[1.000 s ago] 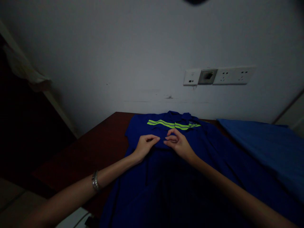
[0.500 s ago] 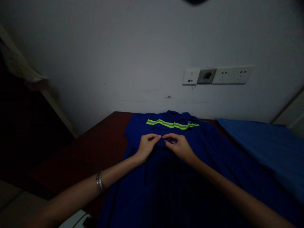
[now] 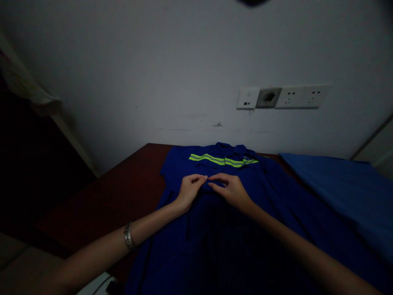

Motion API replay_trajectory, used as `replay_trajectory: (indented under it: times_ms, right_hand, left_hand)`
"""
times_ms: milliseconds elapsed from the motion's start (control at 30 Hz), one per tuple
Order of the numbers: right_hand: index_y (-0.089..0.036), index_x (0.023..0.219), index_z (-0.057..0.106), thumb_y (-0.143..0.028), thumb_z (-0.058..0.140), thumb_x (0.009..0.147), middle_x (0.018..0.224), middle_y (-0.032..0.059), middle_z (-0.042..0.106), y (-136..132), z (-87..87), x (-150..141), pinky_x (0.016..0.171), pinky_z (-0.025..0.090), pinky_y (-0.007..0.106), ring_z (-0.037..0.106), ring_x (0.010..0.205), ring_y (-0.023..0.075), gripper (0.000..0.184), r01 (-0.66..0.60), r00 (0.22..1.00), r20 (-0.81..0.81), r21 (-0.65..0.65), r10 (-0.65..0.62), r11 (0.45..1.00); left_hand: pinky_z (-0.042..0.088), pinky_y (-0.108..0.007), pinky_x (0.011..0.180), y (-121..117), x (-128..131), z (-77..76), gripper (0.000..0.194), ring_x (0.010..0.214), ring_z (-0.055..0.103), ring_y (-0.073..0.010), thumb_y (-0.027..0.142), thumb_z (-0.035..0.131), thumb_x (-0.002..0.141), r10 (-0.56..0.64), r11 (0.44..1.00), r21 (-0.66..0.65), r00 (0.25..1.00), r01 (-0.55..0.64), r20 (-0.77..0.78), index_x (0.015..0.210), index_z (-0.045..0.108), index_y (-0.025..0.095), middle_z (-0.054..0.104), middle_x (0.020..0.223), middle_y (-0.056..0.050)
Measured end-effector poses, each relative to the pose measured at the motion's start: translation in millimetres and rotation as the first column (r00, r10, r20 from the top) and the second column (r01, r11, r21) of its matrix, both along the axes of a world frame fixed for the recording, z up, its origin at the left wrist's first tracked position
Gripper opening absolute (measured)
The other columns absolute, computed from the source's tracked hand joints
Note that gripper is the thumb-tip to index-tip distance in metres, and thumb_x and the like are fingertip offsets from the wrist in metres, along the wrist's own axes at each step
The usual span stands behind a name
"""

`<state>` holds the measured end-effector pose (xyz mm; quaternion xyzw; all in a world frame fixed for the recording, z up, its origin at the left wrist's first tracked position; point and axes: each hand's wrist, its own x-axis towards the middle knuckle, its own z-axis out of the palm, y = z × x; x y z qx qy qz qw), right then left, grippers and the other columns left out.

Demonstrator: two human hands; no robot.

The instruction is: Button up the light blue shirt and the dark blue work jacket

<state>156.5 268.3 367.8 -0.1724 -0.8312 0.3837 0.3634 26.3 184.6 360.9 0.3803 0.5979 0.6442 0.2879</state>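
Note:
A dark blue work jacket [image 3: 245, 192] with yellow-green and grey reflective bands [image 3: 208, 158] across the chest lies front up, its collar toward the wall. At the middle of its front, below the bands, my left hand [image 3: 190, 189] pinches the cloth between thumb and forefinger. Close beside it, my right hand [image 3: 231, 189] curls thumb and forefinger round the same front edge, leaving a small gap between the tips. Both hands' fingertips nearly meet. Any button under them is too small and dark to make out.
The jacket lies on a dark red-brown table [image 3: 135, 180] against a grey-white wall [image 3: 184, 73]. To the right is a lighter blue cloth [image 3: 334, 180]. Wall sockets [image 3: 297, 97] sit above. A whitish cloth [image 3: 37, 92] hangs at the far left.
My right thumb has moved left, nearer its forefinger's tip and my left fingertips. My left hand and the jacket have hardly moved.

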Motion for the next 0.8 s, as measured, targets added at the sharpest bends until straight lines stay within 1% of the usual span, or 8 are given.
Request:
replay_trajectory:
  times_ms: [133,300,433,533,600,667,733,800]
  right_hand:
    - [-0.022,0.087,0.068,-0.025,0.057,0.075,0.086,0.0031,0.069,-2.6,2.1,1.0,0.075,0.047,0.032,0.063,0.079,0.0187,0.016,0.030,0.999,0.019,0.046,-0.031,0.999]
    - [-0.022,0.079,0.069,-0.024,0.059,0.075,0.090,0.0055,0.063,-3.6,4.4,1.6,0.082,0.044,0.034,0.058,0.088,0.0197,0.010,0.071,0.993,-0.108,0.147,-0.055,0.987]
    - [-0.022,0.077,0.070,-0.026,0.062,0.075,0.084,0.0053,0.056,0.4,1.7,0.6,0.077,0.045,0.034,0.055,0.084,0.0184,0.009,0.107,0.986,-0.144,0.179,-0.082,0.978]
    - [-0.020,0.078,0.069,-0.027,0.061,0.076,0.080,0.0041,0.058,3.9,-3.3,-0.8,0.074,0.045,0.031,0.056,0.079,0.0168,0.010,0.073,0.987,-0.153,0.148,-0.050,0.986]
    - [-0.020,0.078,0.068,-0.027,0.060,0.076,0.079,0.0037,0.062,5.0,-5.8,-1.3,0.072,0.046,0.030,0.058,0.077,0.0161,0.011,0.043,0.990,-0.137,0.118,-0.027,0.992]
    - [-0.020,0.079,0.068,-0.026,0.059,0.077,0.079,0.0034,0.065,5.2,-6.0,-1.0,0.070,0.046,0.028,0.060,0.075,0.0158,0.011,0.047,0.994,-0.102,0.110,-0.035,0.993]
    - [-0.019,0.079,0.068,-0.023,0.058,0.078,0.079,0.0032,0.067,4.7,-3.8,0.3,0.069,0.047,0.027,0.061,0.075,0.0156,0.011,0.065,0.997,-0.052,0.153,-0.057,0.986]
    - [-0.019,0.081,0.067,-0.020,0.056,0.078,0.081,0.0034,0.067,3.5,0.4,2.7,0.071,0.046,0.027,0.061,0.076,0.0154,0.011,0.065,0.997,0.028,0.242,-0.074,0.968]
  left_hand:
    - [0.043,-0.027,0.075,-0.7,-1.1,2.5,0.022,0.078,0.059,-0.0172,0.033,0.066,0.067,-0.009,1.000,0.003,1.000,0.009,0.005,0.075,0.069,0.012,0.068,0.078,-0.005]
    - [0.042,-0.028,0.075,-3.3,-4.3,7.5,0.022,0.079,0.058,-0.0173,0.033,0.067,0.066,-0.043,0.999,-0.017,0.999,0.043,-0.002,0.075,0.070,0.013,0.069,0.080,-0.005]
    - [0.041,-0.027,0.070,-5.8,-7.2,9.2,0.030,0.074,0.057,-0.0161,0.039,0.064,0.068,-0.159,0.984,-0.082,0.987,0.161,0.029,0.078,0.071,0.012,0.068,0.078,-0.005]
    - [0.039,-0.025,0.063,-7.4,-8.1,10.1,0.033,0.066,0.054,-0.0141,0.043,0.064,0.068,-0.225,0.964,-0.125,0.971,0.235,0.085,0.076,0.070,0.011,0.067,0.072,-0.004]
    - [0.037,-0.024,0.061,-8.3,-7.9,10.2,0.033,0.064,0.053,-0.0131,0.042,0.065,0.067,-0.228,0.961,-0.133,0.966,0.244,0.122,0.075,0.070,0.011,0.066,0.071,-0.004]
    - [0.037,-0.024,0.061,-8.9,-7.7,9.5,0.033,0.063,0.053,-0.0132,0.042,0.065,0.066,-0.222,0.960,-0.141,0.963,0.243,0.154,0.075,0.070,0.011,0.066,0.071,-0.005]
    - [0.037,-0.024,0.059,-8.8,-7.7,8.1,0.034,0.062,0.053,-0.0133,0.043,0.064,0.067,-0.205,0.962,-0.154,0.969,0.226,0.139,0.075,0.070,0.011,0.066,0.070,-0.005]
    - [0.036,-0.023,0.056,-8.2,-8.1,6.9,0.034,0.059,0.052,-0.0126,0.043,0.061,0.069,-0.185,0.966,-0.172,0.981,0.192,0.052,0.075,0.070,0.011,0.066,0.068,-0.004]
